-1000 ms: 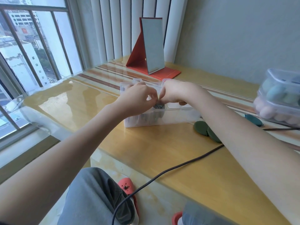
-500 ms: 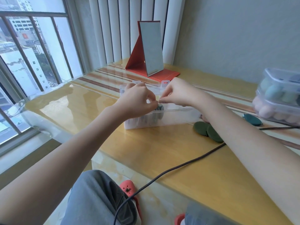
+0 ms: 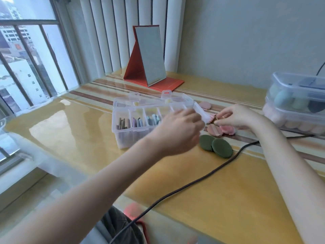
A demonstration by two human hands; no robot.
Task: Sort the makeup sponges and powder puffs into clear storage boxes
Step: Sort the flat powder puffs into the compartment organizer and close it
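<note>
A divided clear storage box (image 3: pixel 133 120) is seen open on the wooden table (image 3: pixel 228 191), with flat puffs stood on edge in its left compartments. The left hand (image 3: pixel 177 132) is blurred at the box's right end, so its grip cannot be told. The right hand (image 3: pixel 235 117) is curled, pinching a pink puff (image 3: pixel 212 118) beside the box, near two more pink puffs (image 3: pixel 220 130) and two green puffs (image 3: pixel 215 146).
</note>
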